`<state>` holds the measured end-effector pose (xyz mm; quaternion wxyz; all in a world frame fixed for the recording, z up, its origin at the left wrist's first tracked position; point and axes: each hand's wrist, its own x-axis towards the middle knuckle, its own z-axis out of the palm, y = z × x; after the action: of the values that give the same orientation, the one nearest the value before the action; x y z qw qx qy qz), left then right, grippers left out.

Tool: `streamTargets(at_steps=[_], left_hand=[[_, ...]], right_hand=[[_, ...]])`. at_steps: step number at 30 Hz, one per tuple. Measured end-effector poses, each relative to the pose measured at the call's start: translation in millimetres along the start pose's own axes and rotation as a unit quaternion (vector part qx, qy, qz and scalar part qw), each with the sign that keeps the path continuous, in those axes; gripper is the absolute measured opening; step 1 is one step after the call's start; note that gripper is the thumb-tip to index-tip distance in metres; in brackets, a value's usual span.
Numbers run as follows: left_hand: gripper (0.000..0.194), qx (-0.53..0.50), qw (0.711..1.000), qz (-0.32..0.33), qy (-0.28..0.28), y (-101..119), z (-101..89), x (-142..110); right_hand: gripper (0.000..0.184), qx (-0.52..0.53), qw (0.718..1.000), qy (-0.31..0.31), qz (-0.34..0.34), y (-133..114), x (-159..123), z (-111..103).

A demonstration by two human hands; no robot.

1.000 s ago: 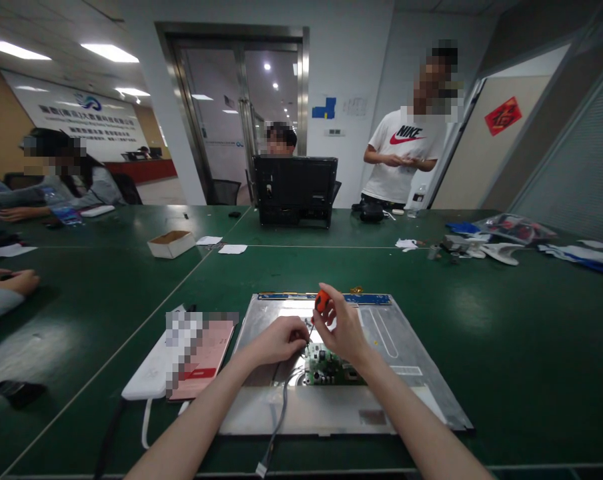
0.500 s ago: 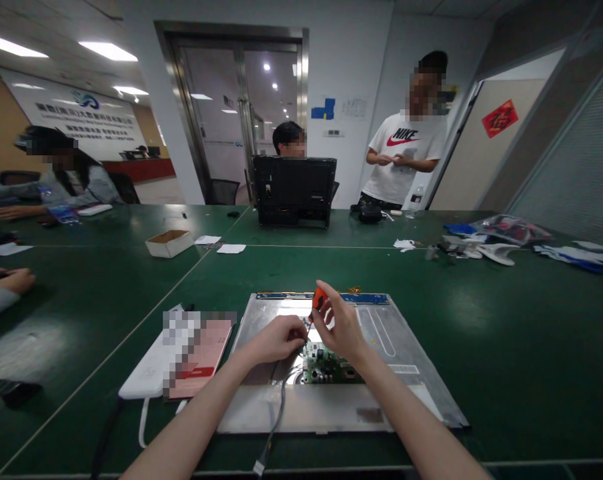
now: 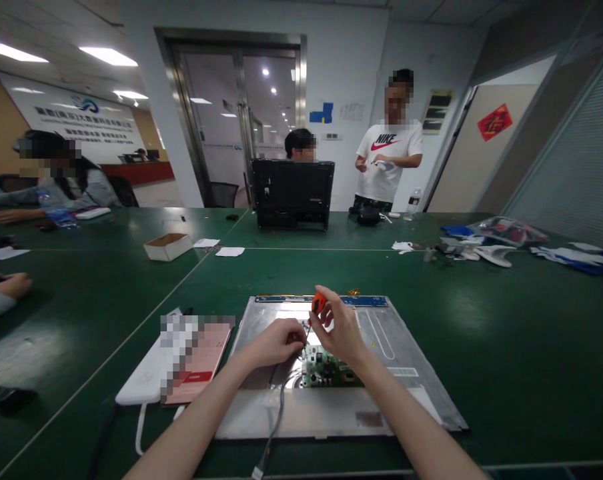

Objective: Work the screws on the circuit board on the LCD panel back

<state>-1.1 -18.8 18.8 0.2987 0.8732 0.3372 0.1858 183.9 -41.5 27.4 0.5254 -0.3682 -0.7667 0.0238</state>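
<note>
My right hand (image 3: pixel 337 327) grips the orange-and-black handle of a screwdriver (image 3: pixel 318 303), its thin shaft pointing down at the upper left corner of a green circuit board (image 3: pixel 326 370). Close beside that tip, my left hand (image 3: pixel 284 340) has its fingers pinched together; whatever they hold is too small to make out. The board rests on a flat silvery display panel (image 3: pixel 406 363) with a blue strip along its far edge. A grey cable (image 3: pixel 280 407) runs from near the board over the panel's front edge, ending in a white plug.
Left of the panel lie a white power bank (image 3: pixel 141 373) and a pink booklet (image 3: pixel 201 370). Farther off are an open cardboard box (image 3: pixel 169 248), a black monitor casing (image 3: pixel 294 193) and a pile of gloves and bags (image 3: pixel 496 237). Other people are around the table.
Both my hands stay at the board's corner, with the screwdriver nearly unmoved. The standing person across the table has shifted left and now handles something white. The view has tilted slightly.
</note>
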Motion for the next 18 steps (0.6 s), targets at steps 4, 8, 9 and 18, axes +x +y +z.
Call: streamTargets(at_steps=[4,8,9,18], left_hand=[[0.014,0.008,1.000,0.001,0.002,-1.4,0.7,0.1],[0.012,0.006,1.000,-0.001,0.005,-2.3,0.9,0.0],[0.011,0.004,1.000,-0.002,0.005,-2.3,0.8,0.0],[0.012,0.000,1.000,0.002,0.003,-3.2,1.3,0.2]], right_hand=[[0.054,-0.005,1.000,0.001,0.003,0.8,-0.3,0.6],[0.054,-0.006,1.000,0.000,0.006,0.1,-0.2,0.4],[0.054,-0.005,1.000,-0.002,0.007,0.0,-0.2,0.3],[0.049,-0.024,1.000,0.011,-0.004,0.0,0.5,0.1]])
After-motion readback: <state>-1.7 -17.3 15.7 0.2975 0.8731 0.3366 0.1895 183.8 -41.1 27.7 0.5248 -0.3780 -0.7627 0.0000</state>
